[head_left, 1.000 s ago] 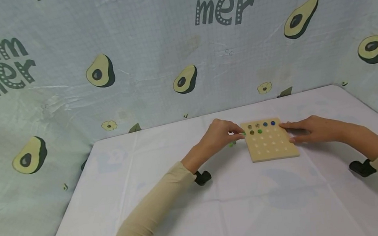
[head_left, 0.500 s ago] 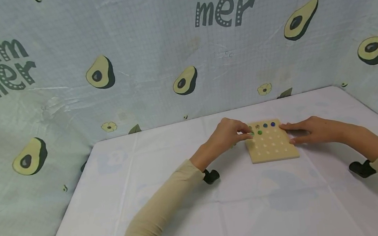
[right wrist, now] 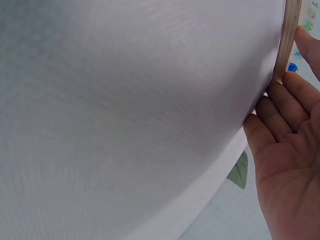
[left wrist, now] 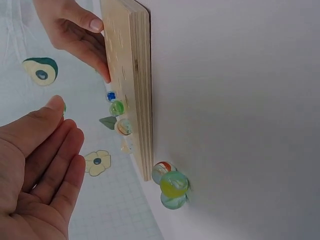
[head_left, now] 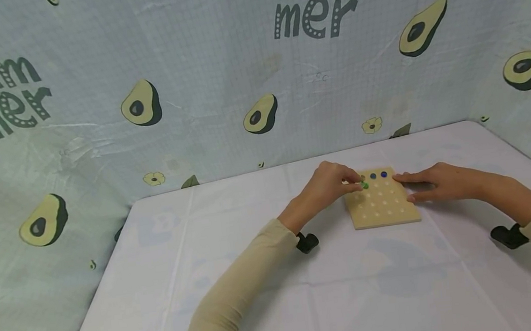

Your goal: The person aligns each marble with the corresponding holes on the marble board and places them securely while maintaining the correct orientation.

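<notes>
In the head view, a square wooden board (head_left: 381, 204) with rows of round hollows lies on the table. Two blue marbles (head_left: 383, 174) sit in its far row. My left hand (head_left: 329, 183) is over the board's far left part. Between its thumb and finger it pinches a green marble (left wrist: 64, 107), mostly hidden by the fingertips. A green marble (left wrist: 116, 108) and clear ones with coloured swirls (left wrist: 124, 127) rest in the board below. At the board's right edge, my right hand (head_left: 442, 182) touches the wood with thumb and fingers extended.
Several loose glass marbles (left wrist: 174, 185) are clustered on the white tablecloth (head_left: 280, 304) beside the board's left edge. Behind the table hangs a cloth (head_left: 199, 86) printed with avocados.
My left hand has moved right, from the board's left edge to above its far rows, still pinching the green marble. The right hand keeps its place at the board's edge.
</notes>
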A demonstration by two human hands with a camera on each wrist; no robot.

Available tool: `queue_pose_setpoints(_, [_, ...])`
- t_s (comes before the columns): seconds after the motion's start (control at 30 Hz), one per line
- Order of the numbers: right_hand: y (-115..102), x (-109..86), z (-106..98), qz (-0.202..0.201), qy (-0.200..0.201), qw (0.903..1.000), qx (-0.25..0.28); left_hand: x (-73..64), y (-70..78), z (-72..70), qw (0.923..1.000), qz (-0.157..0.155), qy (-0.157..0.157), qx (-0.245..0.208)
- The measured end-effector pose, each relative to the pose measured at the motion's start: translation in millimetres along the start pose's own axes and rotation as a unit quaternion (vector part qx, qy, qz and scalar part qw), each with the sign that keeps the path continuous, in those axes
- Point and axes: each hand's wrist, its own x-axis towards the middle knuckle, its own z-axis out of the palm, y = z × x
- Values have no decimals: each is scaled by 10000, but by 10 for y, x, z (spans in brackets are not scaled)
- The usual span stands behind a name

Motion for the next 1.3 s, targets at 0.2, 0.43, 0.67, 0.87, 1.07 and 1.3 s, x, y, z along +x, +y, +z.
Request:
queue_pose_setpoints(0.2, [-3,1,-4,-13,-8,10000,-4,113,-25,70,9998,57,-63,-174])
queue_pose_setpoints(0.43, [-13,-5,-6,-46,26,10000,28,268,5,153,9997,81,-237,48])
queue_pose_setpoints(0.67, [-29,-13,4,-80,110,9999,43,394,72,222,9988,-241,-373,186])
queue_pose_setpoints(0.87, [-15,-12,0,-132,148,9998,70,494,70,302,9981,-325,-458,247])
queue_pose_setpoints(1.07, [-1,5,-6,-100,80,9999,85,540,54,364,9981,-404,-435,142])
queue_pose_setpoints(1.3, [11,-9,-7,-103,101,9999,62,554,62,366,9973,-610,-408,74])
